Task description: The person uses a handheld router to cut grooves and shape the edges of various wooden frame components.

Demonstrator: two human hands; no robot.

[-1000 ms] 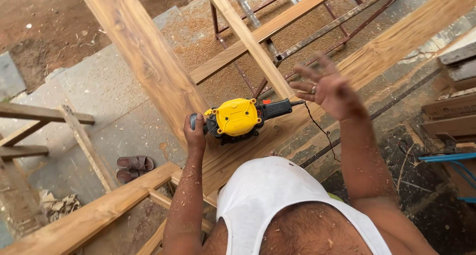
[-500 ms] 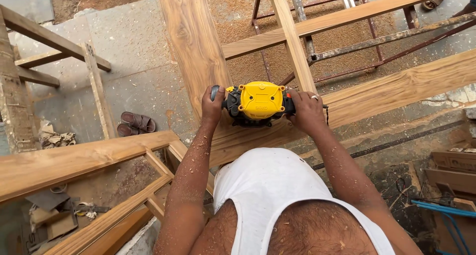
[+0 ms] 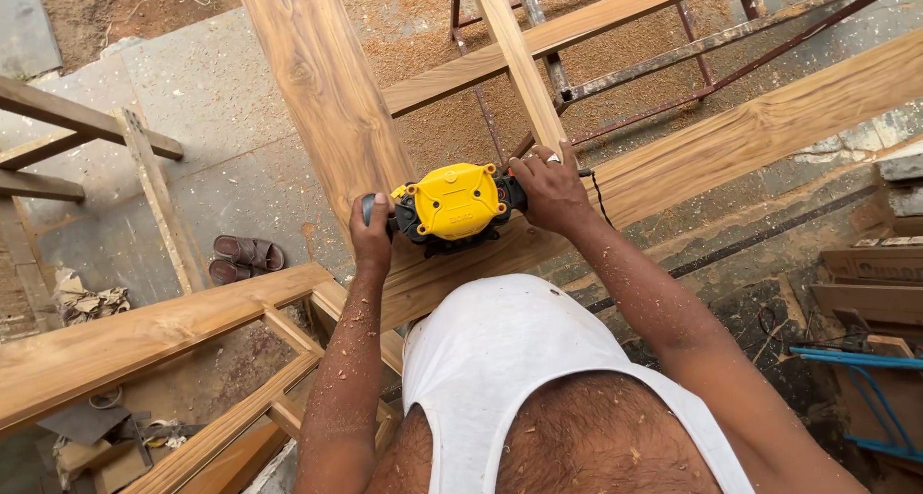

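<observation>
A: The yellow power tool [image 3: 454, 204] is gripped from both sides. The left hand [image 3: 371, 233] is clenched around a dark knob-like handle at the tool's left end, thumb laid over the top. The right hand [image 3: 550, 188] is closed over the black handle at the tool's right end, fingers spread slightly over it; a ring is seen on one finger.

B: And how is the tool itself seen?

A: A rounded yellow housing is shown on top, with a black body beneath it. A thin black cord [image 3: 598, 198] is seen just past the right hand. The tool is set flat on a long wooden beam [image 3: 731, 138], directly between the two hands, where that beam is met by a broad upright plank [image 3: 322, 81].

B: How are the arms held?

A: Both forearms are stretched forward from the body and angled inward toward the tool. They are flecked with sawdust. The left wrist is kept nearly straight; the right wrist is bent down over the handle.

B: What is seen around the grip?

A: Below the left arm a wooden frame [image 3: 173, 321] is seen. Well off to the left of the left hand a pair of brown sandals [image 3: 245, 259] is laid on the concrete floor. Beyond the hands, sawdust is spread under a metal stand [image 3: 673, 57].
</observation>
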